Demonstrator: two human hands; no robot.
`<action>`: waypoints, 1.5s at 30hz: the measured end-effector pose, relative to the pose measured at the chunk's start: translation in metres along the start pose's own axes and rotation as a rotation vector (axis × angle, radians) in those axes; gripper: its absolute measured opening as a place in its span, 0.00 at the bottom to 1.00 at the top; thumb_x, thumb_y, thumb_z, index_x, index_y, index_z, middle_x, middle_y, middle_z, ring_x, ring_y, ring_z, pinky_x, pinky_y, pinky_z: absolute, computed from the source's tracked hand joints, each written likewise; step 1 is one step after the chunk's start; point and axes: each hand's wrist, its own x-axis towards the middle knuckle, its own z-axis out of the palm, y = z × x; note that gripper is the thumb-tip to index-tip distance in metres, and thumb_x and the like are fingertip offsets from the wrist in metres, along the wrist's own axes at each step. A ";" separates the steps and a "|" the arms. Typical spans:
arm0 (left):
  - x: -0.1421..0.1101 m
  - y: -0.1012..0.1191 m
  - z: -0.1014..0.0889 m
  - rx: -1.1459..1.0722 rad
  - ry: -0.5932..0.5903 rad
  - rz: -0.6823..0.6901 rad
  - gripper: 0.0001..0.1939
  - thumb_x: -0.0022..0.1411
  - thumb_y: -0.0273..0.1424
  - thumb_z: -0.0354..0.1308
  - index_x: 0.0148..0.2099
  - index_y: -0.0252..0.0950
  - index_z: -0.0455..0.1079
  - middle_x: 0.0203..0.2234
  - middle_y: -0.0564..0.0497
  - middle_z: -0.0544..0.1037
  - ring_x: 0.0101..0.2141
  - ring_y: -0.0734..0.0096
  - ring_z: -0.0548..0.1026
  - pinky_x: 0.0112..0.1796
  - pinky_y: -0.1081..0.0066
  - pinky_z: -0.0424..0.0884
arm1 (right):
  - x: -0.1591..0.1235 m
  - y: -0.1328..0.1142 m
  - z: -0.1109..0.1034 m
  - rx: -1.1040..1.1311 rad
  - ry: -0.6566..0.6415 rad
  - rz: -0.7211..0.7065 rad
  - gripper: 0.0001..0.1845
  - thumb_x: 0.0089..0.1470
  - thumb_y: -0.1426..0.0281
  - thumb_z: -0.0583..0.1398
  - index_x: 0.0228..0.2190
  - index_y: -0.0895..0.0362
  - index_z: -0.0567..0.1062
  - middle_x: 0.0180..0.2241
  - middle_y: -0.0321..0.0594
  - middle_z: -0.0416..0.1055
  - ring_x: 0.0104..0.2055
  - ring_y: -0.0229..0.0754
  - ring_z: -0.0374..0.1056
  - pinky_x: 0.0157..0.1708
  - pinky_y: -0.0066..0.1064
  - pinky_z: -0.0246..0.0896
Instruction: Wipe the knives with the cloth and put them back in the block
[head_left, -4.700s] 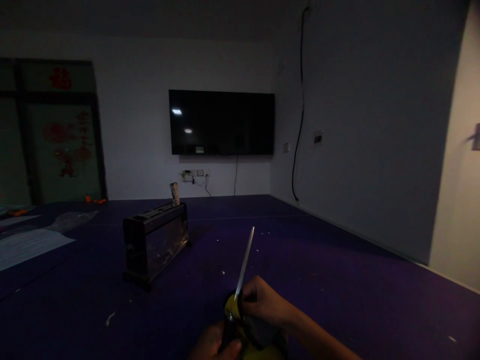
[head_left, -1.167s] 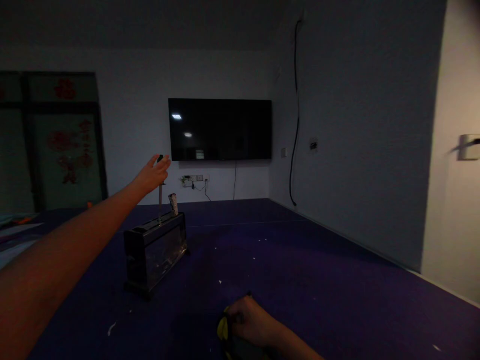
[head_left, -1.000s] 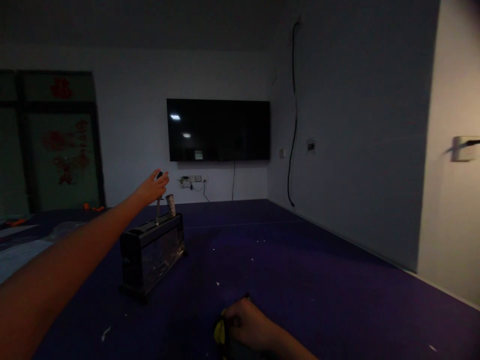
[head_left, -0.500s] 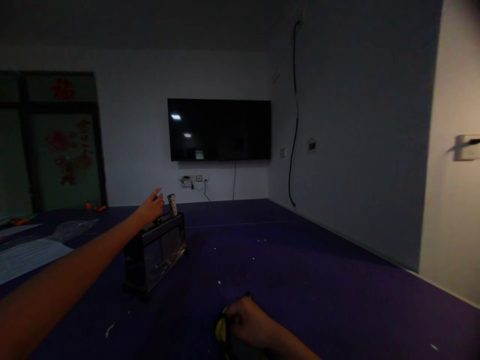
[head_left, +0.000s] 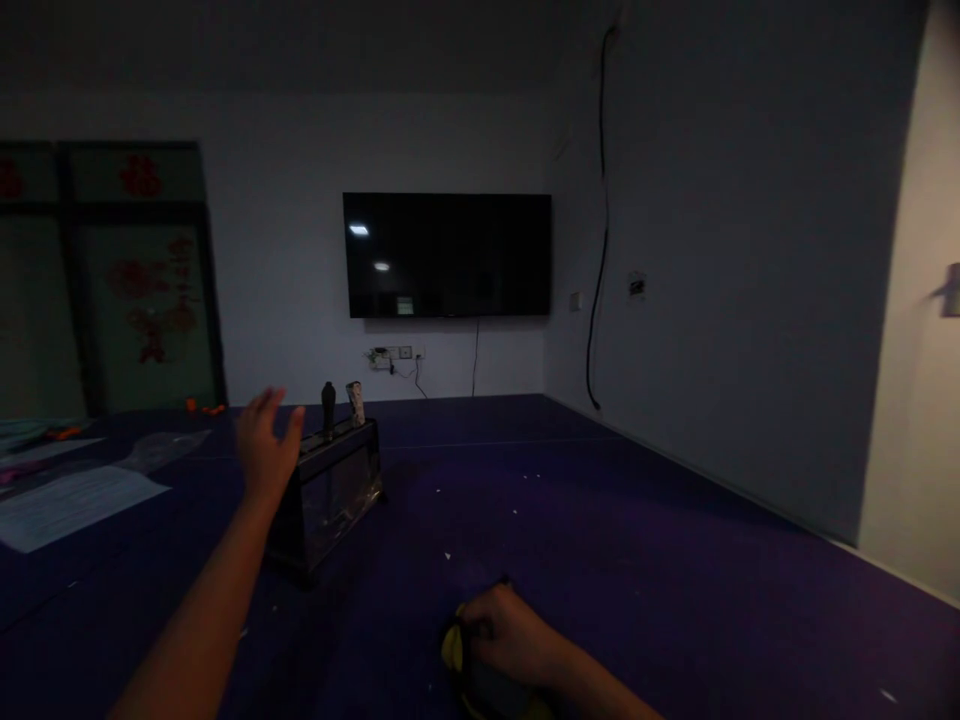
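A dark knife block [head_left: 330, 492] with a clear side stands on the dark blue table [head_left: 615, 540]. Two handles stick up from its top: a black knife handle [head_left: 328, 408] and a pale patterned handle [head_left: 355, 402]. My left hand [head_left: 266, 452] hovers open in front of the block's near end, fingers spread, holding nothing. My right hand [head_left: 510, 640] rests closed on a yellow and grey cloth [head_left: 455, 652] at the table's near edge.
A black television [head_left: 448, 255] hangs on the far wall above a socket strip [head_left: 394, 354]. White sheets and clear plastic [head_left: 75, 490] lie at the left of the table. Small white scraps dot the blue surface. The room is dim.
The knife I wiped with the cloth went into the block, carried by my left hand. That hand has let go of the black handle and drawn back towards me, open. My right hand stayed on the cloth.
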 end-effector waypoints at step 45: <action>-0.029 0.113 -0.018 -1.595 -0.241 -0.680 0.37 0.38 0.43 0.68 0.53 0.38 0.66 0.47 0.47 0.72 0.51 0.56 0.66 0.53 0.60 0.58 | 0.068 -0.076 -0.127 0.502 0.860 -0.343 0.38 0.42 0.50 0.62 0.53 0.53 0.65 0.52 0.41 0.66 0.58 0.52 0.55 0.54 0.44 0.53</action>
